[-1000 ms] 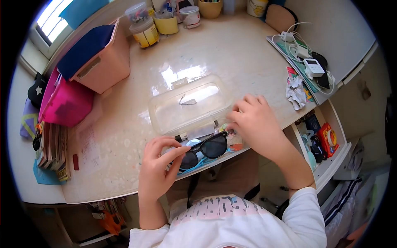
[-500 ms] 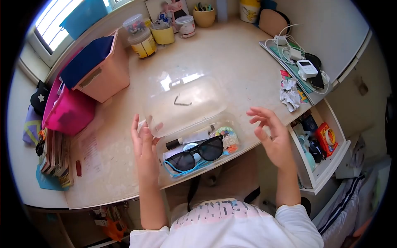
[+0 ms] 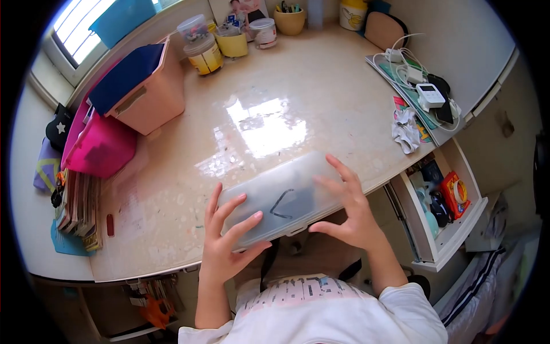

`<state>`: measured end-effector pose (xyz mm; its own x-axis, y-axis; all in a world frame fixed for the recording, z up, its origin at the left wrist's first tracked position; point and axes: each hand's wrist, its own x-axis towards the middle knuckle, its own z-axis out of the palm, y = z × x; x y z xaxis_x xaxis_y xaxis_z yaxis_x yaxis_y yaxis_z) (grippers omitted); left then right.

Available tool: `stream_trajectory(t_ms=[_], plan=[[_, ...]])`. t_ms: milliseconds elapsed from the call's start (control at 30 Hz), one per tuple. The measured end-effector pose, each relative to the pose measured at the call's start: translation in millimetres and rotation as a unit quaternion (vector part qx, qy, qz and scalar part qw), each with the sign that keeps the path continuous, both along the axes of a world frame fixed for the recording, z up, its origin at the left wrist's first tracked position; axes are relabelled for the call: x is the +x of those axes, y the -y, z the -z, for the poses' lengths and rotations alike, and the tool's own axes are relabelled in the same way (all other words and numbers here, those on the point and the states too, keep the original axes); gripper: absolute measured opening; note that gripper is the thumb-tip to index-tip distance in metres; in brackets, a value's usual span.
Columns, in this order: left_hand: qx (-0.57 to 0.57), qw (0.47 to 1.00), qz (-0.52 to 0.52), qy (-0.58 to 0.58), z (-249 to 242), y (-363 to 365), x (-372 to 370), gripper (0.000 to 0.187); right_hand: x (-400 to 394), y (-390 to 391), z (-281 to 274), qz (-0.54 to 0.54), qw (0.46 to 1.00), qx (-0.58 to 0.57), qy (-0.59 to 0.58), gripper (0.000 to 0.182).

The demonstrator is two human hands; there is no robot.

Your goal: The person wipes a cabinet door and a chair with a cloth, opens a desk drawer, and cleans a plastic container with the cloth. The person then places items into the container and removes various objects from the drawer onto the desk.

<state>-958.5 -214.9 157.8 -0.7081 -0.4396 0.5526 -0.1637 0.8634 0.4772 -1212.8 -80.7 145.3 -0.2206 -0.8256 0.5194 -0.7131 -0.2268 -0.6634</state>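
A translucent plastic pencil case [image 3: 260, 198] with a dark angled mark on its lid lies closed at the desk's front edge. Through the cloudy lid a dark shape shows, but details of the contents are hidden. My left hand [image 3: 226, 246] is at the case's left end, its fingers spread over the lid and the thumb near the front edge. Around the right end is my right hand [image 3: 349, 215], fingers apart over the lid and thumb by the front latch [image 3: 297, 231]. Neither hand is wrapped round the case.
An open drawer [image 3: 444, 252] with small items juts out on the right. Chargers and cables [image 3: 412, 74] lie on books at the back right. Pink bins [image 3: 149, 109] and stacked books [image 3: 80, 209] line the left. Tubs and pots [image 3: 204, 56] stand along the back.
The lid has swung down toward me and now covers the sunglasses, marker and other contents. Both hands have moved onto the case, the right one coming inward and down.
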Motion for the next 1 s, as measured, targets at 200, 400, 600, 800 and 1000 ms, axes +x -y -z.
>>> stream_trajectory(t_ms=[200,400,600,800,1000], plan=[[-0.029,0.999,0.028,0.002,12.8,5.1,0.3,0.069,5.1,4.9,3.4,0.025,0.987,-0.054,-0.146,0.065],[-0.03,0.999,0.017,-0.017,15.8,5.6,0.2,0.071,2.4,15.6,21.0,0.02,0.978,-0.117,-0.171,0.062],[-0.064,0.998,0.011,-0.012,13.7,8.1,-4.9,0.069,7.5,-5.7,10.2,0.073,0.972,-0.101,-0.199,0.06],[-0.072,0.988,-0.136,-0.033,7.6,3.1,-36.0,0.073,-43.5,-99.6,-17.5,0.314,0.94,-0.021,-0.135,0.046],[-0.102,0.938,-0.331,0.007,1.1,-11.5,-71.4,0.086,-86.0,-200.6,22.7,0.384,0.877,0.28,-0.07,0.035]])
